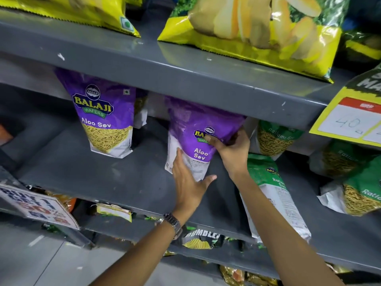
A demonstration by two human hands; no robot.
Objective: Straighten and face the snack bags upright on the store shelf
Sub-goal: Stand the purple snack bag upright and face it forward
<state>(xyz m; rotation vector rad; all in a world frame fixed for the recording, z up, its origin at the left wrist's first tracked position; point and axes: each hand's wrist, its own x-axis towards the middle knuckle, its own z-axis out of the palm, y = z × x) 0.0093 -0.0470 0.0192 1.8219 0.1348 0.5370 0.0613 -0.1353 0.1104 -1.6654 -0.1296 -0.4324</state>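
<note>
A purple Aloo Sev bag stands in the middle of the grey shelf, turned partly sideways. My right hand grips its right edge near the logo. My left hand, with a wristwatch, lies flat against the bag's lower white part, fingers spread. To the left, a second purple Aloo Sev bag stands upright, facing front. A green Ratlami Sev bag lies tilted forward on the shelf under my right forearm.
More green sev bags sit at the right, one further back. Yellow chip bags rest on the shelf above. A yellow price sign hangs at the right, a promo tag at lower left. Lower shelves hold more packets.
</note>
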